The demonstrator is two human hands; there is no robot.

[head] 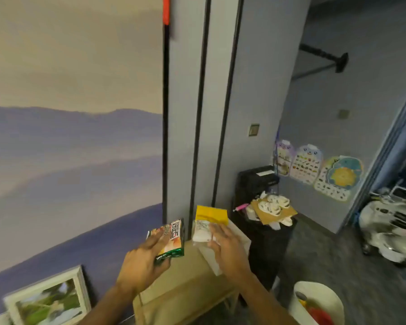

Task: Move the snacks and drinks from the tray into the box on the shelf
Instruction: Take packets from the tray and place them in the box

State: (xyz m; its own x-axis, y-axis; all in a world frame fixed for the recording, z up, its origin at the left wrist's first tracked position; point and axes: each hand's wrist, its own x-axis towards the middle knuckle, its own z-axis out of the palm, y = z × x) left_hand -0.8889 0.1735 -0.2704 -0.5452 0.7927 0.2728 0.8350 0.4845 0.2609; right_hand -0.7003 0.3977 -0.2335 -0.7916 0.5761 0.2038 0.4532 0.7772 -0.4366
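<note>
Against grey wall (pixel 256 90), left hand (pixel 141 261) grips green-orange packet (pixel 171 240); right hand (pixel 225 247) grips yellow-white packet (pixel 210 214).

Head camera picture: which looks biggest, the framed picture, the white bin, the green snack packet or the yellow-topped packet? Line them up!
1. framed picture, partly cut off by the edge.
2. white bin, also cut off.
3. green snack packet and yellow-topped packet: they look alike and both are partly covered, so tied.

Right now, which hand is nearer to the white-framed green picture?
Left. The left hand is above and right of the white-framed green picture; the right hand is farther right.
</note>
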